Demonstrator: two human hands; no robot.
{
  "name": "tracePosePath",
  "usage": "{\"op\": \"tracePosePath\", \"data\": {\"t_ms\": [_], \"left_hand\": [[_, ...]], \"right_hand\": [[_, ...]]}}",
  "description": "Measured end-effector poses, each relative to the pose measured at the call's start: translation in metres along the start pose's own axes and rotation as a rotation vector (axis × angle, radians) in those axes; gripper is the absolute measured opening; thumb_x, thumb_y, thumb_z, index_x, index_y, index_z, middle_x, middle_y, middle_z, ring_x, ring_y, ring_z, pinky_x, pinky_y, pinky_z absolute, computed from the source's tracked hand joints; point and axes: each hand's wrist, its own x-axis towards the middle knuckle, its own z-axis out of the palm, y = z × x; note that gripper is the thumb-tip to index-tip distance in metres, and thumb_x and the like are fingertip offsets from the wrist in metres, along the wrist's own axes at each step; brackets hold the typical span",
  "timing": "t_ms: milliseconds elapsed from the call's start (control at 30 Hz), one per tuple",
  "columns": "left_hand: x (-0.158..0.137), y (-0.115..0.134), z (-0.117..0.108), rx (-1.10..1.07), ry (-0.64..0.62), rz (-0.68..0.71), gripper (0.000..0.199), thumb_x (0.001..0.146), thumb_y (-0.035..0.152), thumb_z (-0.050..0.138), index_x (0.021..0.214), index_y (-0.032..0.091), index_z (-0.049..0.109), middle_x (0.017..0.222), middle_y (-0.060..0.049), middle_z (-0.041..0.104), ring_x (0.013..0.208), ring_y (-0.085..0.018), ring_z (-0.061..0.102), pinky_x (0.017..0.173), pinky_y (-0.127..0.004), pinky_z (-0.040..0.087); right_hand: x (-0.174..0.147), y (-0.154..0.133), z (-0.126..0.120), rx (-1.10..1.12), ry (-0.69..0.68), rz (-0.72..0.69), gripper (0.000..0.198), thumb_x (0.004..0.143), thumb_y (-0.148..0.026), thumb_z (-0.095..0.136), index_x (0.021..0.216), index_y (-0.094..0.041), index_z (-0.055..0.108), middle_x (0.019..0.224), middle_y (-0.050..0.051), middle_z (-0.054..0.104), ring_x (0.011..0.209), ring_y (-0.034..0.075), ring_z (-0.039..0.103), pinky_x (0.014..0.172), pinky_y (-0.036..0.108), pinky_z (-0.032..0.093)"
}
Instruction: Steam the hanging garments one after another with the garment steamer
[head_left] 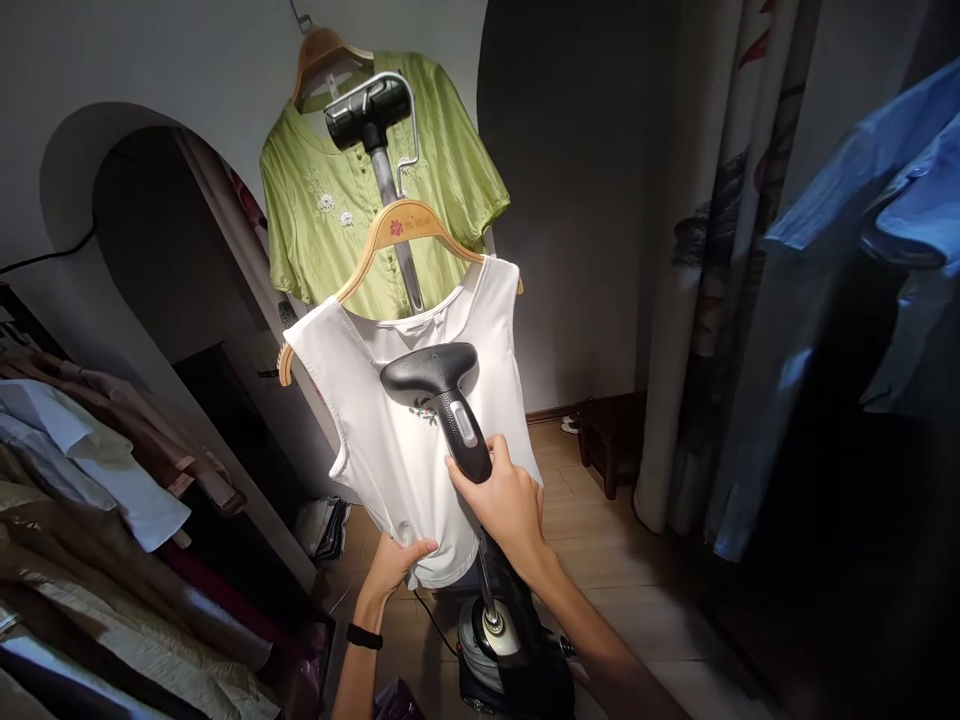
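Note:
A white sleeveless top (405, 480) hangs from a wooden hanger (415, 225) on the steamer's pole (405, 270). My right hand (506, 500) is closed around the handle of a black garment steamer head (435, 375). The head lies over the upper front of the top, beside a small embroidered flower; I cannot tell whether it touches the cloth. At the hem, my left hand (397, 565) pinches the lower left edge of the top, thumb on the front. Below stands the steamer base (499, 650), partly hidden by my right forearm.
Behind the pole, a green embroidered blouse (442, 130) hangs on another wooden hanger against the wall. Racked clothes (112, 470) fill the left side. Blue garments (847, 190) hang at the right, near a curtain (682, 350). A dark low stool (611, 440) stands on the wooden floor.

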Motion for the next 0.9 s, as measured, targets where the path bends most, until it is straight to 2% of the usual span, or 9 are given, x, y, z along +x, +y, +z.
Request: {"op": "tracePosePath", "data": {"t_ms": [133, 267, 367, 633, 767, 900], "left_hand": [[-0.002, 0.003, 0.007, -0.066, 0.039, 0.018, 0.075, 0.053, 0.03, 0.086, 0.121, 0.014, 0.059, 0.13, -0.016, 0.059, 0.12, -0.03, 0.057, 0.107, -0.045, 0.041], [-0.001, 0.007, 0.007, -0.043, -0.025, -0.031, 0.075, 0.054, 0.034, 0.086, 0.121, 0.013, 0.06, 0.128, -0.017, 0.061, 0.12, -0.028, 0.057, 0.106, -0.041, 0.043], [0.001, 0.007, 0.003, -0.001, -0.019, -0.069, 0.076, 0.053, 0.038, 0.086, 0.12, 0.012, 0.061, 0.124, -0.017, 0.063, 0.118, -0.029, 0.058, 0.104, -0.04, 0.045], [0.001, 0.004, -0.004, 0.068, 0.004, -0.037, 0.073, 0.056, 0.035, 0.085, 0.122, 0.018, 0.06, 0.131, -0.012, 0.059, 0.126, -0.031, 0.051, 0.108, -0.039, 0.041], [0.001, 0.003, -0.007, 0.056, 0.009, -0.015, 0.079, 0.058, 0.033, 0.083, 0.128, 0.012, 0.053, 0.135, -0.017, 0.054, 0.127, -0.031, 0.05, 0.108, -0.042, 0.04], [0.004, -0.002, -0.007, 0.065, 0.019, -0.015, 0.079, 0.056, 0.034, 0.084, 0.126, 0.013, 0.055, 0.132, -0.017, 0.057, 0.124, -0.029, 0.054, 0.107, -0.041, 0.042]], "right_hand": [[-0.009, 0.008, 0.008, -0.055, -0.063, 0.012, 0.036, 0.081, -0.056, 0.054, 0.095, -0.023, 0.045, 0.06, -0.001, 0.061, 0.062, 0.025, 0.063, 0.055, 0.027, 0.026], [-0.029, 0.029, 0.025, -0.14, -0.116, 0.026, 0.034, 0.081, -0.053, 0.055, 0.094, -0.023, 0.047, 0.059, 0.001, 0.061, 0.061, 0.025, 0.063, 0.053, 0.027, 0.025], [-0.036, 0.038, 0.031, -0.166, -0.108, 0.032, 0.033, 0.082, -0.052, 0.054, 0.095, -0.022, 0.047, 0.061, 0.001, 0.061, 0.061, 0.024, 0.062, 0.053, 0.026, 0.024], [-0.015, 0.021, 0.017, -0.151, 0.047, 0.0, 0.035, 0.081, -0.054, 0.055, 0.093, -0.022, 0.049, 0.061, 0.001, 0.059, 0.062, 0.023, 0.059, 0.056, 0.026, 0.025], [-0.005, 0.027, 0.012, -0.161, 0.114, 0.042, 0.035, 0.079, -0.054, 0.056, 0.091, -0.022, 0.049, 0.059, 0.001, 0.057, 0.062, 0.023, 0.057, 0.057, 0.027, 0.027], [-0.005, 0.033, 0.015, -0.139, 0.145, 0.047, 0.035, 0.078, -0.055, 0.056, 0.088, -0.023, 0.048, 0.057, 0.001, 0.055, 0.062, 0.024, 0.057, 0.056, 0.027, 0.028]]}}
